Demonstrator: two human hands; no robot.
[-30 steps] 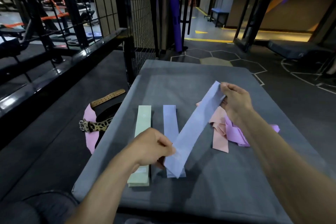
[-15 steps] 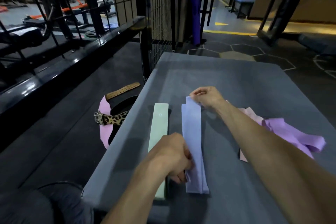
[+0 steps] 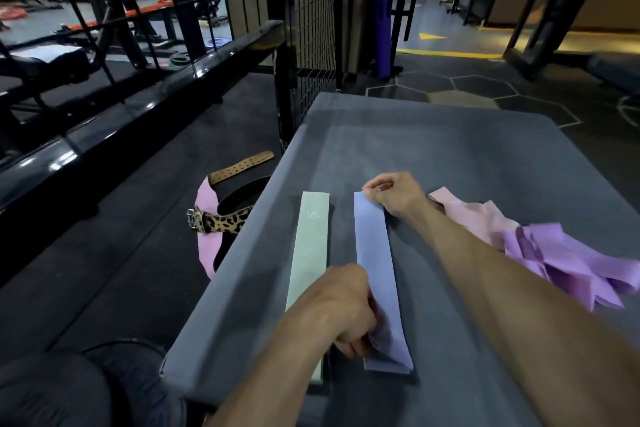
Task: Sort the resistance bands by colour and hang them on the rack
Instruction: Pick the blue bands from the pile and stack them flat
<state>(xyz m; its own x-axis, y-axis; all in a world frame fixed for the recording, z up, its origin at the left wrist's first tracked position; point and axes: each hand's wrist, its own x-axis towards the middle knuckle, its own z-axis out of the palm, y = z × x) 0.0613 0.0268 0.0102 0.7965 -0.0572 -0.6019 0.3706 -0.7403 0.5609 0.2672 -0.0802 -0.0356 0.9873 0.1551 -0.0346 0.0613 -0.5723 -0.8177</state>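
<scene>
Two blue bands [image 3: 375, 263] lie stacked lengthwise on the grey padded bench [image 3: 433, 149]. My left hand [image 3: 343, 308] pinches the top band's near end, and my right hand [image 3: 394, 194] pinches its far end. A pale green band [image 3: 310, 253] marked 30 lies flat just left of the blue ones. To the right of my right forearm sit a crumpled pink band [image 3: 467, 215] and a heap of purple bands [image 3: 568, 263].
On the dark floor left of the bench lie a leopard-print lifting belt [image 3: 221, 222], a tan leather strap [image 3: 242, 166] and a pink belt [image 3: 206, 250]. A black metal rack frame [image 3: 138, 104] and wire mesh panel [image 3: 311, 28] stand at the left and behind.
I have brought the blue band down from the air and laid it on top of the other blue band. Both hands still hold its ends. The view has shifted forward.
</scene>
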